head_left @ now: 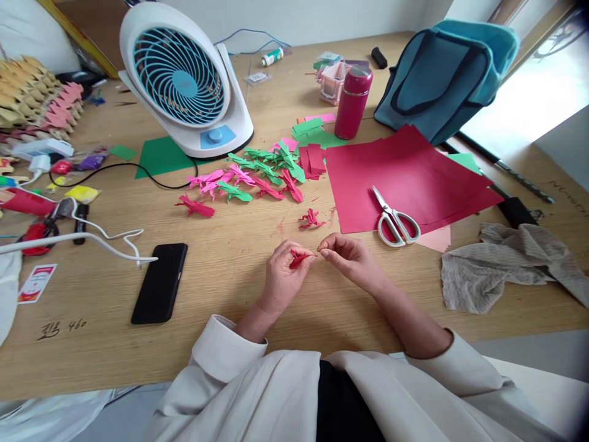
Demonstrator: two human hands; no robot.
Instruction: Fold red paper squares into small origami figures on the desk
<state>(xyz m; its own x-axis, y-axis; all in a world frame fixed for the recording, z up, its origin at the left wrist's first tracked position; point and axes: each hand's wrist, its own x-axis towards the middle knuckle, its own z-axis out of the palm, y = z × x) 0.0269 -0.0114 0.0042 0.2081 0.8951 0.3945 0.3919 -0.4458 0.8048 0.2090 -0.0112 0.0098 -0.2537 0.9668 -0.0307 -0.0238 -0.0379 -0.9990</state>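
My left hand is closed around a small red folded-paper figure, whose thin tip pokes out toward the right. Thumb and fingertips of my right hand are pinched together at that tip; whether they grip it is too small to make out. Just beyond both hands lies another red folded-paper figure with spread legs. Farther back is a heap of green, pink and red folded-paper figures. White-handled scissors rest on large red paper sheets to the right.
A white fan stands at the back left, a phone at the left with a white cable nearby. At the back right are a red thermos and a blue bag. A crumpled grey cloth lies right.
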